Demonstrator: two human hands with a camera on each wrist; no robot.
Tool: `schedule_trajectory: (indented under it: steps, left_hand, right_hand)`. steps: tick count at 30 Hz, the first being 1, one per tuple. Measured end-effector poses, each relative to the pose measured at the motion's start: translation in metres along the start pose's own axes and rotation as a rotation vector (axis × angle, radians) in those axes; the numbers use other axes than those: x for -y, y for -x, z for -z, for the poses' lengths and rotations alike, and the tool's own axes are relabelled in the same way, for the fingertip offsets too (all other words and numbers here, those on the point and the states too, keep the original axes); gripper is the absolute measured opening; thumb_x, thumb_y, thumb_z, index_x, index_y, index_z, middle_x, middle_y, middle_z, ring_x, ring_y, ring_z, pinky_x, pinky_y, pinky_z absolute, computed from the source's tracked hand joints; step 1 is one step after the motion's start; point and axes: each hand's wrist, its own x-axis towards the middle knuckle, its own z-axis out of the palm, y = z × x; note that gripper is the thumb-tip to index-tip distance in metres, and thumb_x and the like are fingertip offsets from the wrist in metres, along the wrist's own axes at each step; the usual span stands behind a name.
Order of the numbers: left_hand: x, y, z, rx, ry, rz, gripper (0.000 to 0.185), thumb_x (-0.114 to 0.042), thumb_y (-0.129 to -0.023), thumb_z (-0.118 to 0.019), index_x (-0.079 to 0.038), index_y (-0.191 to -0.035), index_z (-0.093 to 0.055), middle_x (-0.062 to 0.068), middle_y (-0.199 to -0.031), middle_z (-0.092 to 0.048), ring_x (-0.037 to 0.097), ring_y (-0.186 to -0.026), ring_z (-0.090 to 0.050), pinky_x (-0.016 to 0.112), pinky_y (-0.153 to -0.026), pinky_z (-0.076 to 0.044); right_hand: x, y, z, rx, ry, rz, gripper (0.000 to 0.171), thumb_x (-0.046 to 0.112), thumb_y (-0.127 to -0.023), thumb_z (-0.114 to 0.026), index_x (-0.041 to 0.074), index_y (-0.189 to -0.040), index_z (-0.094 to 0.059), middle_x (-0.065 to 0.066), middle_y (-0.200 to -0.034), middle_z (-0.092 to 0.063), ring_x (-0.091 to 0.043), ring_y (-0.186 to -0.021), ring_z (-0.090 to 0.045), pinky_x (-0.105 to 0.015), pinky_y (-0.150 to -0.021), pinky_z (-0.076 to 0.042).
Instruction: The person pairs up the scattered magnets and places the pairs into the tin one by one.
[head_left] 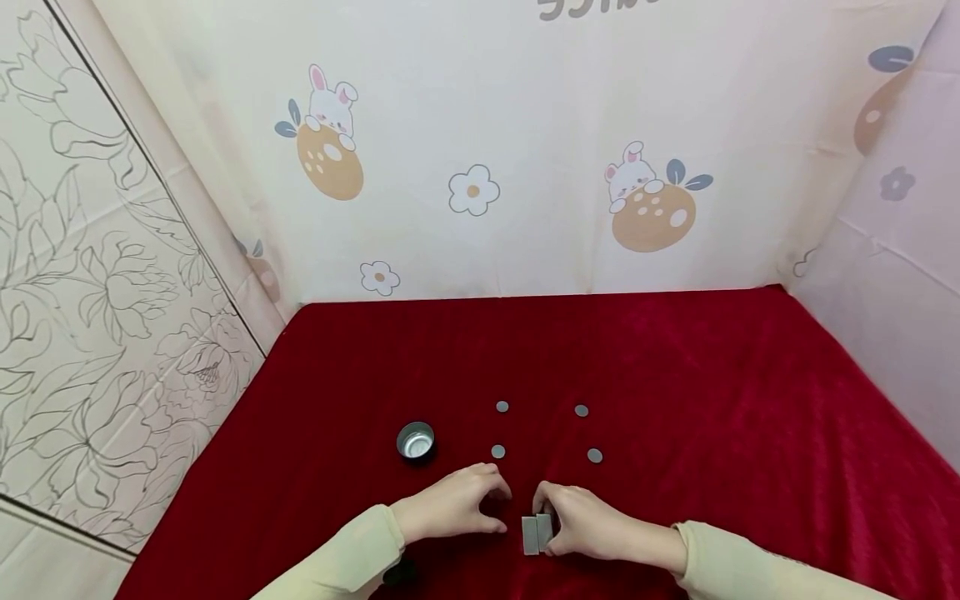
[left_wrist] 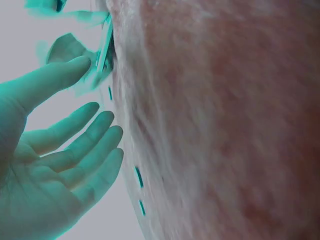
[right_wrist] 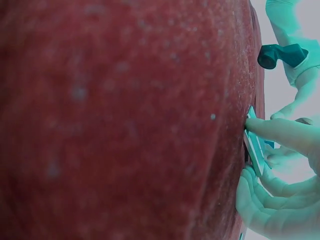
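Note:
My right hand (head_left: 588, 523) grips the right one of two flat grey rectangular pieces (head_left: 530, 536) that lie side by side on the red cloth. In the right wrist view its thumb and fingers close round the edges of a thin flat piece (right_wrist: 254, 145), low at the cloth. My left hand (head_left: 457, 502) is just left of these pieces, apart from them, fingers loosely bent and holding nothing. The left wrist view shows this hand (left_wrist: 65, 155) with fingers spread and an empty palm.
Several small grey discs (head_left: 498, 452) lie flat beyond the hands. A small round metal tin (head_left: 416, 441) stands to their left. Red velvety cloth (head_left: 675, 367) covers the table, with a patterned curtain (head_left: 525, 250) behind. A dark object (head_left: 400, 572) sits by the left sleeve.

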Motion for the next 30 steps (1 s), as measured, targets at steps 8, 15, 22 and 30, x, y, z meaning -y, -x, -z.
schedule_trajectory:
  steps: [8, 15, 22, 30]
  left_hand:
    - [0.009, 0.014, 0.005, -0.061, 0.049, 0.076, 0.022, -0.024, -0.082, -0.064, -0.014, -0.101, -0.060, -0.010, -0.095, -0.053, 0.002, -0.089, -0.050, 0.015, -0.075, -0.043]
    - [0.018, 0.025, 0.008, -0.149, 0.061, 0.078, 0.020, -0.020, -0.081, -0.064, -0.012, -0.100, -0.060, -0.008, -0.095, -0.054, 0.004, -0.089, -0.051, 0.018, -0.077, -0.045]
    - [0.023, 0.034, 0.012, -0.235, 0.099, 0.085, 0.018, -0.016, -0.081, -0.064, -0.011, -0.099, -0.060, -0.006, -0.095, -0.055, 0.009, -0.090, -0.052, 0.023, -0.078, -0.046]
    - [0.028, 0.042, 0.015, -0.387, 0.110, 0.074, 0.022, -0.013, -0.080, -0.065, -0.008, -0.101, -0.060, -0.004, -0.097, -0.057, 0.010, -0.093, -0.054, 0.030, -0.080, -0.047]
  right_hand:
    - [0.001, -0.002, -0.001, -0.007, -0.127, -0.025, 0.024, -0.003, -0.067, -0.069, 0.005, -0.085, -0.055, 0.003, -0.071, -0.054, -0.002, -0.057, -0.047, -0.019, -0.052, -0.042]
    - [0.002, -0.005, -0.001, -0.005, -0.293, -0.029, 0.012, -0.006, -0.073, -0.064, 0.000, -0.083, -0.059, -0.004, -0.071, -0.057, -0.006, -0.059, -0.053, -0.020, -0.054, -0.045]
    - [0.004, -0.009, 0.000, 0.016, -0.419, -0.028, 0.008, -0.005, -0.077, -0.061, -0.005, -0.085, -0.061, -0.008, -0.073, -0.060, -0.010, -0.060, -0.056, -0.025, -0.055, -0.050]
    - [0.012, -0.017, 0.002, -0.025, -0.472, -0.044, 0.011, -0.005, -0.078, -0.059, -0.008, -0.088, -0.060, -0.010, -0.074, -0.060, -0.020, -0.062, -0.059, -0.033, -0.058, -0.051]
